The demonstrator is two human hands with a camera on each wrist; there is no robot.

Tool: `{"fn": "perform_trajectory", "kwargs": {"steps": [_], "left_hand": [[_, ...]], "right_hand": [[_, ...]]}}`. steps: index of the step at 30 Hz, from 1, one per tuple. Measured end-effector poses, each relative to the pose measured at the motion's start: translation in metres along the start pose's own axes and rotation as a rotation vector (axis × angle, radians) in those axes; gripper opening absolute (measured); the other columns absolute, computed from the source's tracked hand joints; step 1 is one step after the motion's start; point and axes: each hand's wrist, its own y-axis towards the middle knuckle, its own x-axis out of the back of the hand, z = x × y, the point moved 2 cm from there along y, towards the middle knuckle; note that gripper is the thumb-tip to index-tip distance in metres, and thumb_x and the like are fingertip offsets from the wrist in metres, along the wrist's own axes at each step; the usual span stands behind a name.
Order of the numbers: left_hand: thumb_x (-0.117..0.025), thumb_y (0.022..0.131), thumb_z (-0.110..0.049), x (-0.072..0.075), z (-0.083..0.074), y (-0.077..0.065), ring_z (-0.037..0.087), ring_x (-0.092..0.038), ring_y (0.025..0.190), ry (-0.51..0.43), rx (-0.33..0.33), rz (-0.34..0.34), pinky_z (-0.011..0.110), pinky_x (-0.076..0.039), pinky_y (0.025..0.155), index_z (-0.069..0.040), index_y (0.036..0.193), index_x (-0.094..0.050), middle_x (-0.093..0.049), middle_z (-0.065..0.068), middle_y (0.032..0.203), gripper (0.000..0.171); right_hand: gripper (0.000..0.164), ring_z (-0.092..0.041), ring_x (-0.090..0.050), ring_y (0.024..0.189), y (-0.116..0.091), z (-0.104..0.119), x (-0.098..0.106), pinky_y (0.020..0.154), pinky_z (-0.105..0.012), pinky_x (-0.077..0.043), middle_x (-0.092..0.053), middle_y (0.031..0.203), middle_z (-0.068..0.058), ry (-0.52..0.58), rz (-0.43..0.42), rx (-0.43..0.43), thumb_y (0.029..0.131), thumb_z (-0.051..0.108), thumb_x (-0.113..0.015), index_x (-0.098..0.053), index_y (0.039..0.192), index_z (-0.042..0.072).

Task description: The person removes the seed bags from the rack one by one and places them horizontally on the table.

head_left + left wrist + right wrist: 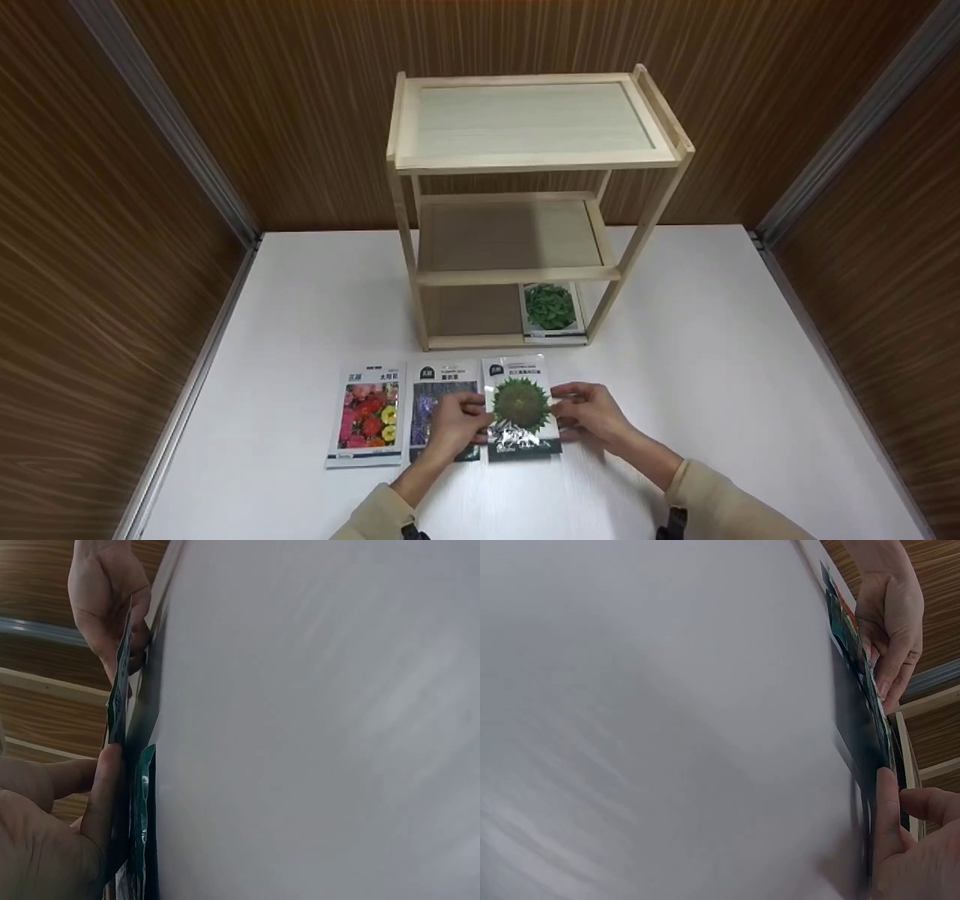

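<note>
A seed packet with a green sunflower head [519, 405] is held between both hands in front of the shelf. My left hand [454, 424] pinches its left edge, and my right hand [596, 414] pinches its right edge. Seen side-on in the left wrist view, this packet [118, 694] is slightly raised off the tabletop. To its left lies a purple-flower seed packet [444, 373], partly hidden under my left hand. Further left is a seed packet picturing red, pink and yellow flowers [367, 416], lying flat.
A three-tier wooden shelf [517, 279] stands behind the packets. On its bottom tier, at the right, lies a seed packet with green leaves [551, 307]. The white table [712, 360] is bounded by brown wood-grain panels [322, 112] at the back and sides.
</note>
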Motion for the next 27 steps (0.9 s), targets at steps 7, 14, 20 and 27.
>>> {"fn": "perform_trajectory", "kwargs": {"steps": [7,14,20,27], "left_hand": [[-0.075,0.087,0.006,-0.0004,-0.0017,-0.0011,0.011,-0.070,0.063,0.022,-0.011,0.002,0.028,-0.069,0.063,0.016,0.125,-0.065,-0.071,0.015,0.096,0.040],[-0.074,0.087,0.008,-0.0012,-0.0010,-0.0009,0.011,-0.069,0.063,0.016,-0.009,0.001,0.027,-0.068,0.061,0.017,0.123,-0.064,-0.070,0.015,0.095,0.038],[-0.075,0.087,0.008,-0.0020,-0.0008,-0.0006,0.010,-0.068,0.062,0.042,-0.010,-0.011,0.026,-0.068,0.060,0.015,0.122,-0.066,-0.071,0.015,0.095,0.037],[-0.074,0.086,0.008,-0.0015,-0.0012,-0.0017,0.010,-0.067,0.060,0.057,-0.034,-0.005,0.027,-0.068,0.059,0.017,0.121,-0.065,-0.070,0.014,0.092,0.038]], "right_hand": [[0.046,-0.013,-0.071,0.070,-0.0009,0.0030,-0.0006,0.057,-0.028,-0.067,-0.073,0.090,-0.006,-0.051,-0.013,-0.044,0.094,0.009,-0.070,-0.061,0.135,-0.009],[0.045,-0.012,-0.072,0.068,-0.0019,0.0040,-0.0004,0.055,-0.029,-0.067,-0.073,0.088,-0.005,-0.085,-0.003,-0.025,0.096,0.012,-0.070,-0.061,0.134,-0.010],[0.043,-0.012,-0.072,0.066,-0.0022,0.0027,-0.0004,0.054,-0.029,-0.067,-0.072,0.087,-0.005,-0.085,-0.005,-0.011,0.097,0.011,-0.070,-0.061,0.133,-0.011],[0.042,-0.011,-0.071,0.065,-0.0034,0.0031,-0.0007,0.054,-0.027,-0.066,-0.073,0.087,-0.005,-0.078,-0.004,0.005,0.096,0.011,-0.070,-0.061,0.131,-0.011]]}}
